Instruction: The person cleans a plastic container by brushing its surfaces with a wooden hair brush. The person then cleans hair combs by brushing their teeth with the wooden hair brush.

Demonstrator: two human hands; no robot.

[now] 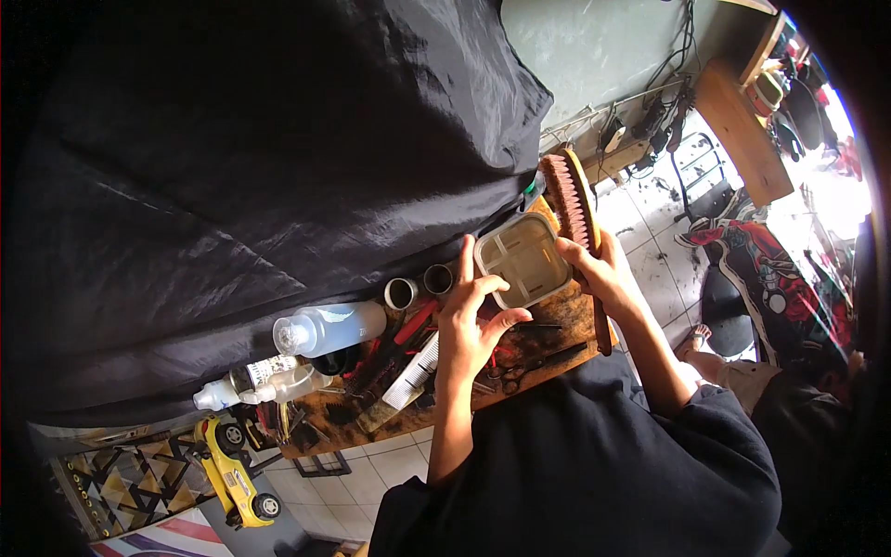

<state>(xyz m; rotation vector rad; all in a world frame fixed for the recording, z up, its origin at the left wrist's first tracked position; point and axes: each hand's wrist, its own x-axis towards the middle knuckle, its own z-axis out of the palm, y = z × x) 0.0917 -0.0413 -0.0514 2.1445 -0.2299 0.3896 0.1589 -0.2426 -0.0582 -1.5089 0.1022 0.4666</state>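
Observation:
A clear, square plastic container [540, 243] with rounded corners is tilted in front of me above the wooden table. My right hand [603, 275] grips its right edge, thumb on the rim. My left hand [469, 320] is at the left side, fingers apart, with one fingertip touching the lower left corner and the thumb stretched out below. A brush [573, 200] with reddish bristles and a wooden back stands just beyond my right hand; whether that hand also touches its handle I cannot tell.
On the wooden table [548, 325] lie a white comb [413, 373], scissors [513, 376], two cups [401, 293] and several bottles, one a bluish bottle [343, 328]. Black cloth [278, 186] hangs along the far side. A yellow toy car [232, 478] is at lower left; another person's leg [710, 365] is at right.

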